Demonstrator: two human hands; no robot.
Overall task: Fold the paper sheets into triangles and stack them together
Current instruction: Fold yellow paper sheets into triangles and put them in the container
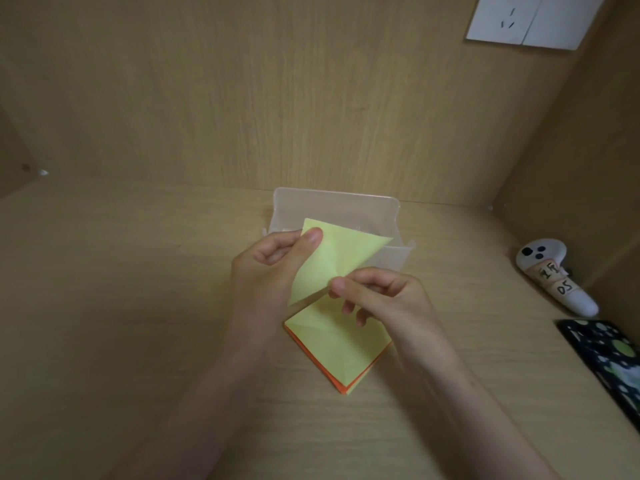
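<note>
Both of my hands are pinching a yellow sheet (341, 254), left hand (273, 268) at its top corner, right hand (384, 296) at its lower edge, above the paper pile (334, 348).

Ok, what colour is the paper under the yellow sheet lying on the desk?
Orange. The bottom paper shows as a thin edge, in the head view.

**A desk nook in a home or dorm room**

I am sitting at a desk (138, 306) of pale wood-grain laminate, boxed in by matching panels (242, 98) behind and to the right. A white wall socket (530, 20) sits at 1 o'clock. At 3 o'clock lies a white handheld controller (554, 278) with handwritten labels. A phone (609, 358) in a dotted case is at 4 o'clock, and a clear plastic box (336, 206) at 12.
</note>
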